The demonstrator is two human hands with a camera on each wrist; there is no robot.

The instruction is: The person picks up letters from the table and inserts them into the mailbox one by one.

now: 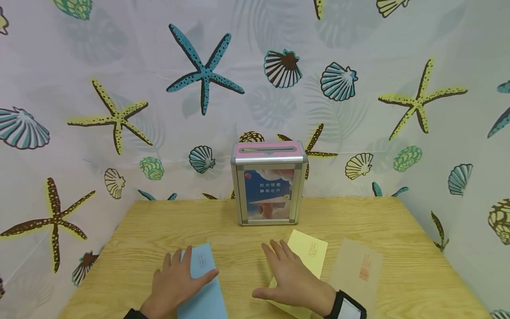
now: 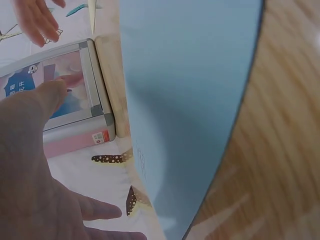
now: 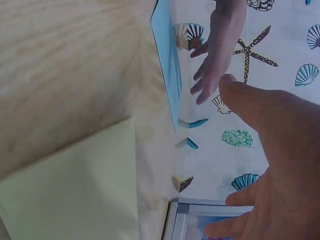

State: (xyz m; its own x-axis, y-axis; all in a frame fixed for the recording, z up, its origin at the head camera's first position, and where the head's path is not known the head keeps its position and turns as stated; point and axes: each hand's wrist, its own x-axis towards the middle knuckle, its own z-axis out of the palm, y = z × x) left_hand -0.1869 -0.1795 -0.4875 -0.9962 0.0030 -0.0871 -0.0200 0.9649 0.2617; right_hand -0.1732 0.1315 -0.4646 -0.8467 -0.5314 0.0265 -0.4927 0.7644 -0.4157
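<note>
A blue envelope (image 1: 209, 292) lies on the wooden table at the left, and my left hand (image 1: 175, 281) hovers over it with fingers spread. The left wrist view shows a gap between that hand and the blue paper (image 2: 185, 90). At the centre right, my right hand (image 1: 292, 283) is held above a yellow envelope (image 1: 308, 252), its fingers spread and holding nothing. The right wrist view has the pale yellow envelope (image 3: 90, 190) below the hand, apart from it. Farther right rests a tan envelope (image 1: 356, 270) with an orange-brown printed mark.
At the back of the table (image 1: 179, 221) stands a box (image 1: 268, 184) with a pink top, a slot, silver edges and a picture front. A patterned cloth (image 1: 247, 124) with starfish and shells hangs behind and on both sides. A dark-banded watch (image 1: 344, 305) is on the right wrist.
</note>
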